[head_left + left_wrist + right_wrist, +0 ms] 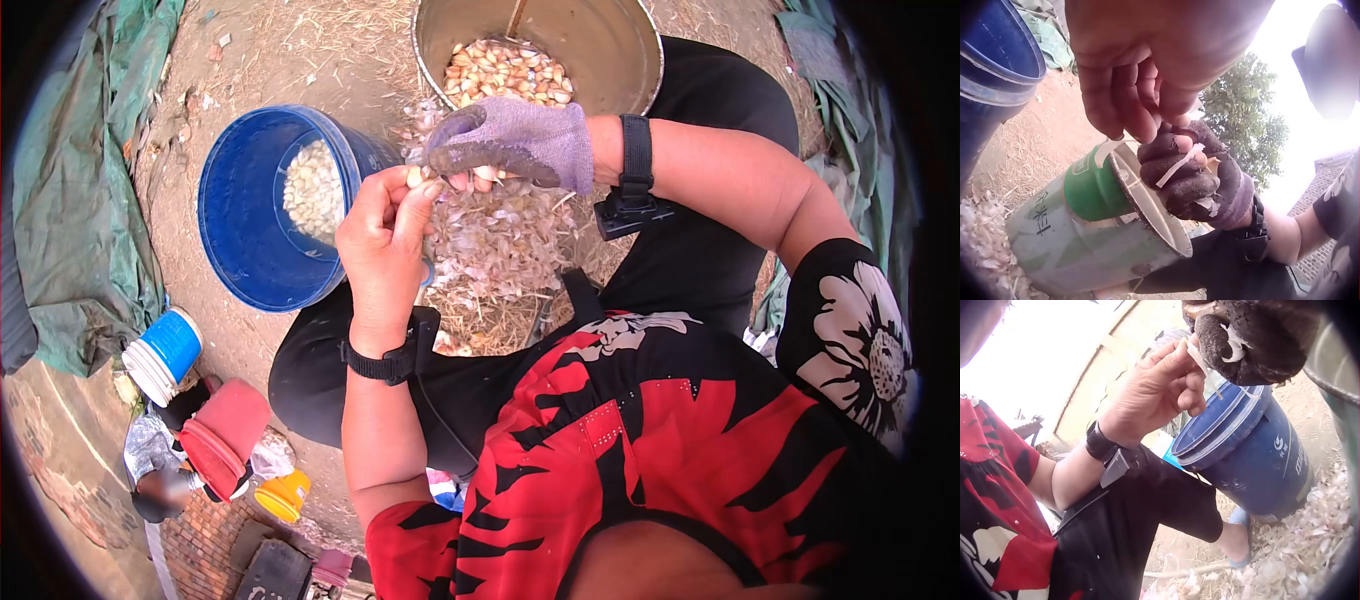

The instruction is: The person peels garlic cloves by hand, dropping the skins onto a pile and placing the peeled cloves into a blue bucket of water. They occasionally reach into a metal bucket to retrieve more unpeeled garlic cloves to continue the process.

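My bare left hand [385,235] meets my gloved right hand [515,140] above a heap of garlic skins [500,240]. A pale strip of garlic skin [1197,357] is pinched between the left thumb and forefinger. A garlic clove [415,177] shows where the hands meet. The right hand's purple glove is dark and dirty over the fingers, which curl round garlic cloves, mostly hidden in the grip. Bits of white skin [1180,165] cling to the glove. Peeled cloves [314,190] lie in the blue bucket [245,260]; unpeeled cloves [505,75] fill the bottom of a metal drum [610,60].
The drum stands ahead against my right leg, the blue bucket by my left knee. Stacked buckets, one red [225,430], stand at the left beside another person [155,455]. A yellow tub [283,496] sits near them. Green sheeting [85,200] lies along the left.
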Tool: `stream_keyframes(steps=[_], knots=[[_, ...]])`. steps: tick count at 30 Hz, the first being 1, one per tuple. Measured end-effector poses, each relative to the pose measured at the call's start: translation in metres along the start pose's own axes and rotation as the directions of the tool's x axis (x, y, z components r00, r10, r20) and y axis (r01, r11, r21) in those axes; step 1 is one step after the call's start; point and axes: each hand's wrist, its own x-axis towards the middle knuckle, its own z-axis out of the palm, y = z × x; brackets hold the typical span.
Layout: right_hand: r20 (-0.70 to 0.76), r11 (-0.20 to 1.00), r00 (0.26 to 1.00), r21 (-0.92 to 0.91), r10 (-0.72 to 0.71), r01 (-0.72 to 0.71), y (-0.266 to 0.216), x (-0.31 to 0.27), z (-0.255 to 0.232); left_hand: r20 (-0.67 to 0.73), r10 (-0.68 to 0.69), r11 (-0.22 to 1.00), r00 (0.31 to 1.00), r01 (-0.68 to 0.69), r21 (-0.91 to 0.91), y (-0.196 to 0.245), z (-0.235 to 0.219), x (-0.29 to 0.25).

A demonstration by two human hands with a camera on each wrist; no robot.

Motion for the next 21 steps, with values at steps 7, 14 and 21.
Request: stream_keyframes(steps=[7, 14, 21], knots=[[-0.13, 0.96, 0.991, -0.275, 0.019, -0.054, -0.004, -0.001, 0.004, 0.07, -0.04, 0.965, 0.997, 0.057, -0.255, 0.011, -0.011, -0.003], [-0.065, 0.958, 0.988, -0.262, -0.138, 0.116, 0.005, 0.007, -0.004, 0.102, -0.044, 0.964, 0.994, 0.069, -0.258, 0.013, -0.018, -0.002], [-0.101, 0.948, 0.989, -0.308, -0.11, 0.074, 0.002, 0.0, 0.001, 0.318, 0.078, 0.77, 0.945, 0.146, -0.621, 0.038, -0.021, -0.019]])
